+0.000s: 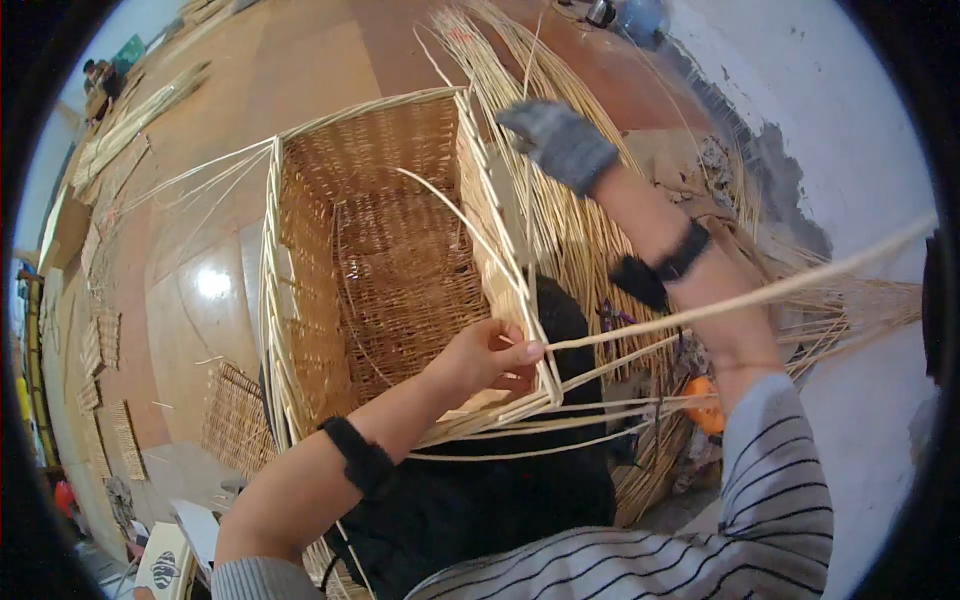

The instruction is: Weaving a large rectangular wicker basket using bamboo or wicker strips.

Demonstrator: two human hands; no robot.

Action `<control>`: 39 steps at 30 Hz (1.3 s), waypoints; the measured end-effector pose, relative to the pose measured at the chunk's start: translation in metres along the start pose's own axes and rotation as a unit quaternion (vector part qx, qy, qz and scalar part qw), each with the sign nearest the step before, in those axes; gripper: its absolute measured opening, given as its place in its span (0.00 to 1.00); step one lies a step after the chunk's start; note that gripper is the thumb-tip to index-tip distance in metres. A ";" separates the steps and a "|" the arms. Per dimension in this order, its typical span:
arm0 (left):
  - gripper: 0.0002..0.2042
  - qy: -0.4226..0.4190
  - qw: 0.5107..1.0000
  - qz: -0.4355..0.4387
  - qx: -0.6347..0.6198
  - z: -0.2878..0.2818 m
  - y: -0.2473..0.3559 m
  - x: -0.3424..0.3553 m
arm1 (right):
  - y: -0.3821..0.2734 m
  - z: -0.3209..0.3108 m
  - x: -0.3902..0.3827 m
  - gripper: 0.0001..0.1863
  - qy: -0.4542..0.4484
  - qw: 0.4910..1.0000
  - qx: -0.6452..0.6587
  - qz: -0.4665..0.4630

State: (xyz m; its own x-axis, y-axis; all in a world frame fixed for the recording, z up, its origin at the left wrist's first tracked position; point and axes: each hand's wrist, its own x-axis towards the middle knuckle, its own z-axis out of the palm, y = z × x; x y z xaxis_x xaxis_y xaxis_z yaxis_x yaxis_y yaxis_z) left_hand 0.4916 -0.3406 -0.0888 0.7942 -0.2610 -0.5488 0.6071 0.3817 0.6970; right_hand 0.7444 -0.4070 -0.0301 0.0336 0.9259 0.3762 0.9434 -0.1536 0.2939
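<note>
A rectangular wicker basket (400, 250) stands in front of me, its open top facing up. My bare left hand (492, 358) is at the near right corner of its rim. Thumb and fingers there pinch a pale willow rod (740, 298), which runs out to the right across my right forearm. Another rod end (450, 205) curves up over the basket's inside. Above the right rim, close to the far corner, is my right hand (562, 143) in a grey knitted glove. Motion blurs its fingers, and whether they hold anything cannot be made out.
Long loose rods (560, 220) lie in a heap along the right side. More rods stick out from the basket's near and far left corners. Woven panels (237, 415) lie on the floor at left. An orange object (706, 405) sits near my right elbow, and a white wall (850, 150) bounds the right.
</note>
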 end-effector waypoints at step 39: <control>0.38 0.467 0.687 0.258 0.494 -0.182 0.039 -0.093 | -0.128 0.021 -0.047 0.38 -0.009 0.860 0.258 0.441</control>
State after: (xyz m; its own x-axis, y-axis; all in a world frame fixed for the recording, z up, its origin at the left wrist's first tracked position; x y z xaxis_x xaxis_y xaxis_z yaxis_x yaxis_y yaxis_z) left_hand 0.4365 -0.1400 -0.0946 0.8268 0.5413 0.1530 0.3401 -0.6978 0.6304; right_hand 0.6295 -0.4233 -0.1039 0.8117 0.5333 0.2383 0.5689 -0.6293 -0.5294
